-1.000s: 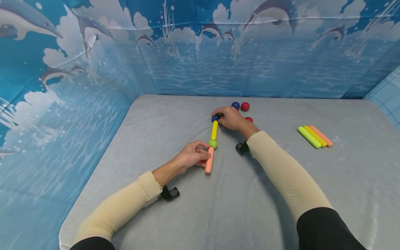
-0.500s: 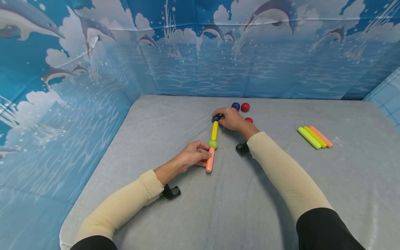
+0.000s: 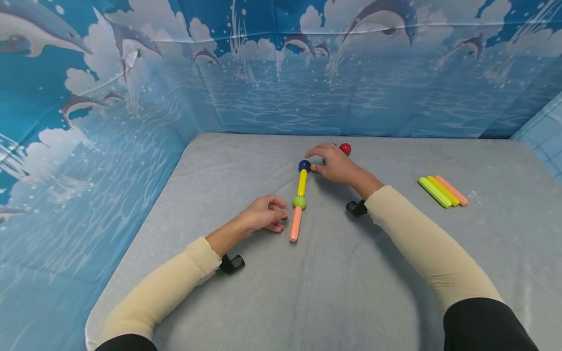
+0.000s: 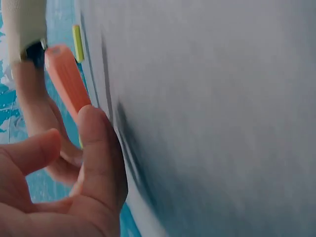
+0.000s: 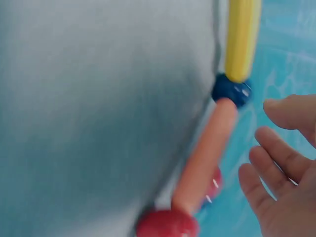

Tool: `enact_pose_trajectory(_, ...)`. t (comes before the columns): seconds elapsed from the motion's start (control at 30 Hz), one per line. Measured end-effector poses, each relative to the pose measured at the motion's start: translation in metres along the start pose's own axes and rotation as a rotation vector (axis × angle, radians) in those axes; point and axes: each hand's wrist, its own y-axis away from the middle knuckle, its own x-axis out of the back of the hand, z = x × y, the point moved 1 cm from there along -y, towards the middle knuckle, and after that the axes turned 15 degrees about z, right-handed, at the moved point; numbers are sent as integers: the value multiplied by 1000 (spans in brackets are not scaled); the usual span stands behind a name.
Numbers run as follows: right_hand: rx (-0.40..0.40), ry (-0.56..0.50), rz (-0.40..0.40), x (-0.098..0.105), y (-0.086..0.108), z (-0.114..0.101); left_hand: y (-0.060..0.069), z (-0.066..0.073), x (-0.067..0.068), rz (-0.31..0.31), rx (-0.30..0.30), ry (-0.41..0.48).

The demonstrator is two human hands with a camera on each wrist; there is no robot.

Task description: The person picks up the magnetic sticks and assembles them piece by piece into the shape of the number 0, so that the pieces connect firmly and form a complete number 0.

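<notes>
A chain of rods and balls lies on the table: an orange rod (image 3: 296,224) nearest me, a green ball (image 3: 299,202), a yellow rod (image 3: 302,183) and a dark blue ball (image 3: 304,165). Just left of the near orange rod is my left hand (image 3: 263,214), fingers loosely bent, holding nothing. My right hand (image 3: 335,165) is spread beside the blue ball, apart from it. The right wrist view shows another orange rod (image 5: 205,155) running from the blue ball (image 5: 231,91) to a red ball (image 5: 167,224); in the head view my right hand hides that rod.
Behind my right hand a red ball (image 3: 345,148) shows, with a sliver of another ball beside it. To the right lie a lime rod (image 3: 433,192), a yellow rod (image 3: 442,190) and an orange rod (image 3: 451,190) side by side. A dolphin-print cloth (image 3: 281,97) borders the grey table (image 3: 351,292).
My left hand has let go of the near orange rod and drawn left. My right hand has released the blue ball and shifted right, covering more of the loose balls.
</notes>
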Motion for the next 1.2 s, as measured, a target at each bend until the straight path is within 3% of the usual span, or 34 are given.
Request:
enact_pose_trajectory(0.27,-118,36,16,37,31,41,-8,-3,19,23,-265,-204)
enact_pose_trajectory(0.43,-150,57,35,42,36,52,-15,2,20,42,-399,-369)
enact_pose_trajectory(0.63,-184,83,36,35,30,57,-28,11,15,-20,-548,-551)
enact_pose_trajectory(0.8,-213,104,51,24,20,55,-35,17,9,-87,-583,-570)
enact_pose_trajectory(0.93,-248,127,64,18,11,50,-38,20,5,-129,-547,-551)
enact_pose_trajectory(1.2,-351,237,11,6,-4,41,-43,23,-3,-130,-544,-533)
